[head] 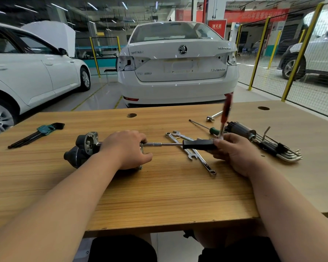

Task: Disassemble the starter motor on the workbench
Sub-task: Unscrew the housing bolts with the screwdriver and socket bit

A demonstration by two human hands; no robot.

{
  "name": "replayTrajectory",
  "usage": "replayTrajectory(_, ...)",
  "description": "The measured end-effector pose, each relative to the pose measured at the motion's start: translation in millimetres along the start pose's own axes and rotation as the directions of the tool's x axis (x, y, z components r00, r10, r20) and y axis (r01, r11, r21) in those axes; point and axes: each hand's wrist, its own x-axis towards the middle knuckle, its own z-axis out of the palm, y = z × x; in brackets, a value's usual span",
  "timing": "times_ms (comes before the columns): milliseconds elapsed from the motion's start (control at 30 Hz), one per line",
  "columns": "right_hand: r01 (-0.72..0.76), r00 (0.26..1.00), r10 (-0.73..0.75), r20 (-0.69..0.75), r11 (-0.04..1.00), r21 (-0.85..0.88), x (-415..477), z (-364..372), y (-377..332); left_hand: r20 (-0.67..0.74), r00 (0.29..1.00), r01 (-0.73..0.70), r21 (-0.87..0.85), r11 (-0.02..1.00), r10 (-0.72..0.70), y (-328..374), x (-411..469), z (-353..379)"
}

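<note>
The starter motor (83, 146), dark grey with a silver nose housing, lies on its side at the left-middle of the wooden workbench (159, 195). My left hand (127, 148) wraps over its right end and hides that part. A nut driver (165, 144) with a black handle lies level, its tip at the motor's end by my left fingers. My right hand (233, 152) grips the black handle. A red-handled screwdriver (225, 114) stands blurred and nearly upright from my right hand's fingers. The armature (240, 130) lies to the right behind my right hand.
Two combination wrenches (191, 148) lie crossed under the driver shaft. Hex key sets lie at the far left (36, 134) and far right (278, 148). A green-handled screwdriver (206, 128) and a ratchet extension (213, 116) lie further back. White cars stand beyond the bench.
</note>
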Motion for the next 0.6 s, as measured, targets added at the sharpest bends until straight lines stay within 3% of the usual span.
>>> replayTrajectory(167,-0.025,0.994,-0.002,-0.114,0.973,-0.229,-2.2,7.7,-3.5,-0.012,1.000,-0.011,-0.009,1.000,0.011,-0.8,-1.3,-0.4)
replayTrajectory(400,0.085,0.994,-0.100,-0.045,0.959,-0.271,-8.8,5.4,-4.2,-0.009,1.000,0.000,-0.032,0.999,-0.001,1.6,-1.9,-1.3)
replayTrajectory(600,0.162,0.983,-0.174,-0.057,0.971,-0.174,-9.7,6.6,-3.3,0.057,0.998,-0.004,0.043,0.999,0.001,2.2,0.5,-3.4)
